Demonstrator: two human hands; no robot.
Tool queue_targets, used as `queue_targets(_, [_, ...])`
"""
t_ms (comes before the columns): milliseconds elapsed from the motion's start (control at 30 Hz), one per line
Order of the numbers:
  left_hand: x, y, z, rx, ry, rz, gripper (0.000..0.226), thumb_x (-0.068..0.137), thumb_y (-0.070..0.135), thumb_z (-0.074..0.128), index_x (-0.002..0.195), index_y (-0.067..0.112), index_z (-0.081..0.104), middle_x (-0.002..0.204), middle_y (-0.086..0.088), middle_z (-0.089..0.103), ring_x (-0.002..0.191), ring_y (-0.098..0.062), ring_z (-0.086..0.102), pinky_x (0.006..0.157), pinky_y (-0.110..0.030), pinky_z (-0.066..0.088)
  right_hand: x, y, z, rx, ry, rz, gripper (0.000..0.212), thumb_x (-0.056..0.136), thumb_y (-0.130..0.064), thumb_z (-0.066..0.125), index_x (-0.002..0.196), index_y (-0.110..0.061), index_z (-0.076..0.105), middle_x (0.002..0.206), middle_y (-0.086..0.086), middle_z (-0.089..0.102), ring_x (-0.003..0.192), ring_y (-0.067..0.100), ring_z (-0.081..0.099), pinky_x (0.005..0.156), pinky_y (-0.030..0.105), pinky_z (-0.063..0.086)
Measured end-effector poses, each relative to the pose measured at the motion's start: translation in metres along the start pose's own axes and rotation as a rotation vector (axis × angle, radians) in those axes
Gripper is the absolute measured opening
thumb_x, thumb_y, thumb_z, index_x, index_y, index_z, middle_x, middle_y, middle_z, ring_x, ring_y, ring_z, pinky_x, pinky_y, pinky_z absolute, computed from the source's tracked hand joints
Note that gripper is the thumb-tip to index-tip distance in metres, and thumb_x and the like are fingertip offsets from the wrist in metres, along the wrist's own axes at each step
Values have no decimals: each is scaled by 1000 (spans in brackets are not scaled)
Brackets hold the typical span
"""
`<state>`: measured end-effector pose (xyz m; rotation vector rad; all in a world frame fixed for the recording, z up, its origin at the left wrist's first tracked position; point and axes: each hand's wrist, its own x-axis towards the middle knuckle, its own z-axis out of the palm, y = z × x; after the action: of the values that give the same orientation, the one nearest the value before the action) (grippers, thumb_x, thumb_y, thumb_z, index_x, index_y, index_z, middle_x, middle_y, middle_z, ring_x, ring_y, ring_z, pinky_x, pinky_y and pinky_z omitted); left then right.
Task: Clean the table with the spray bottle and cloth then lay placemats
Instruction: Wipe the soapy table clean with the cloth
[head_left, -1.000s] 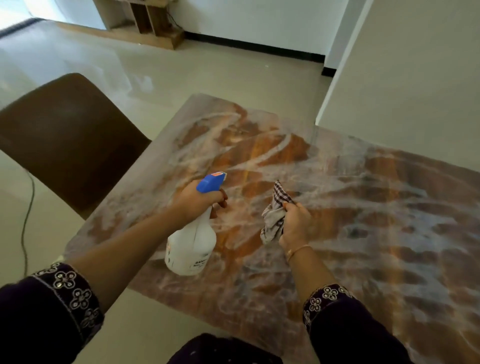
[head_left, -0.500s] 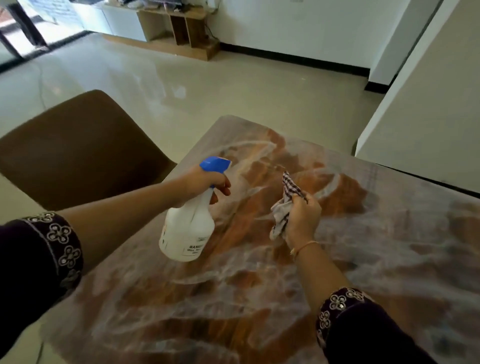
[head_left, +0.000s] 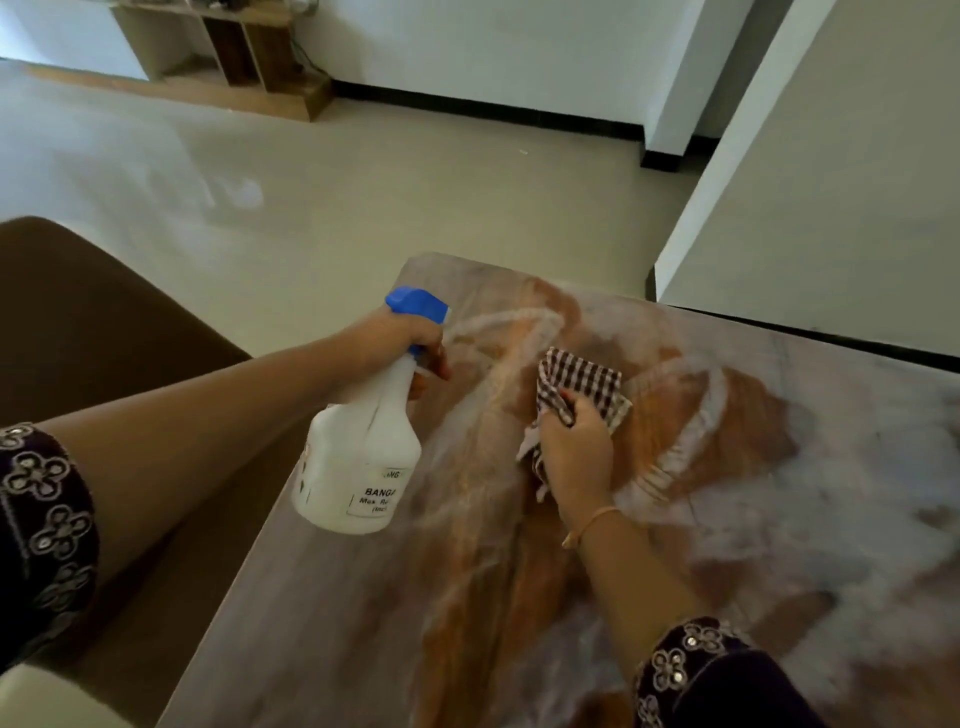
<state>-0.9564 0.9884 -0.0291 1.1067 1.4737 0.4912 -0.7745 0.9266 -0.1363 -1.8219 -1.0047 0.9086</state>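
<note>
A person's right hand (head_left: 574, 449) bunches the checked cloth (head_left: 582, 387) against the worktop (head_left: 395, 613); left-hand fingers (head_left: 434, 358) curl round the spray bottle (head_left: 363, 457), held aloft just left of the cloth.

— Where's your white plastic spray bottle (head_left: 363, 447)?
— Tilted in the air over the left edge of your marbled brown-and-white desk (head_left: 337, 649), blue nozzle pointing away.
— Your brown-checked cloth (head_left: 582, 382)?
— Bunched, pressed on the desk's far part.
</note>
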Motion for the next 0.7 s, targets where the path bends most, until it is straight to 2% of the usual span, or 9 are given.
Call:
queue_targets(67, [7, -2, -10, 8, -30, -23, 20, 83, 9, 49, 66, 3, 58, 63, -9, 68, 39, -15, 54, 48, -24, 50, 3, 10, 15, -97, -18, -18, 52, 88, -30, 50, 138, -18, 45, 133, 7, 52, 124, 30, 45, 100, 45, 42])
queue_targets(133, [14, -4, -16, 23, -17, -47, 18, 81, 9, 51, 66, 3, 56, 60, -10, 64, 39, -14, 54, 49, -25, 52, 7, 12, 17, -112, -18, 2, 56, 89, -30, 51, 143, -18, 39, 148, 6, 39, 137, 29, 32, 108, 50, 33])
queue_targets(233, [22, -5, -26, 28, 20, -30, 13, 81, 9, 53, 68, 4, 55, 60, -9, 62, 40, -14, 55, 50, -26, 53, 13, 13, 15, -150, -43, 4, 51, 94, -24, 54, 143, -18, 40, 153, 4, 31, 143, 25, 22, 113, 48, 27])
queue_targets(333, [26, 1, -32, 22, 14, 4, 10, 81, 11, 55, 75, 5, 58, 77, -10, 69, 45, -15, 57, 54, -27, 53, 19, 6, 15, -274, -132, -22, 52, 96, -27, 52, 144, -18, 36, 158, 1, 17, 146, 21, 5, 118, 46, 12])
queue_targets(433, [26, 8, -30, 51, 17, -5, 10, 81, 10, 53, 73, 4, 54, 67, -11, 63, 44, -16, 56, 51, -26, 52, 27, 2, 17, -359, -195, 13, 51, 99, -31, 45, 147, -19, 32, 159, -1, 7, 146, 18, -7, 118, 43, -3])
queue_targets(567, [27, 15, -27, 60, -24, -12, 11, 81, 10, 53, 73, 2, 54, 64, -11, 62, 39, -15, 53, 46, -23, 50, 46, 4, 19, -252, -88, 0, 49, 98, -38, 43, 142, -17, 40, 158, 4, 15, 146, 21, 5, 118, 47, 9])
queue_targets(633, [28, 18, -30, 62, -68, -32, 11, 81, 12, 54, 75, 4, 58, 69, -9, 67, 40, -14, 54, 48, -24, 51, 61, 1, 16, -250, -55, -32, 58, 95, -49, 43, 143, -17, 40, 157, 6, 20, 145, 24, 15, 117, 48, 13])
queue_targets(700, [32, 19, -33, 66, -85, -59, 13, 81, 13, 54, 74, 4, 60, 68, -9, 67, 40, -14, 53, 50, -25, 51, 82, -2, 12, -368, -54, -72, 72, 90, -64, 32, 144, -18, 37, 157, 7, 18, 144, 27, 15, 116, 51, 11])
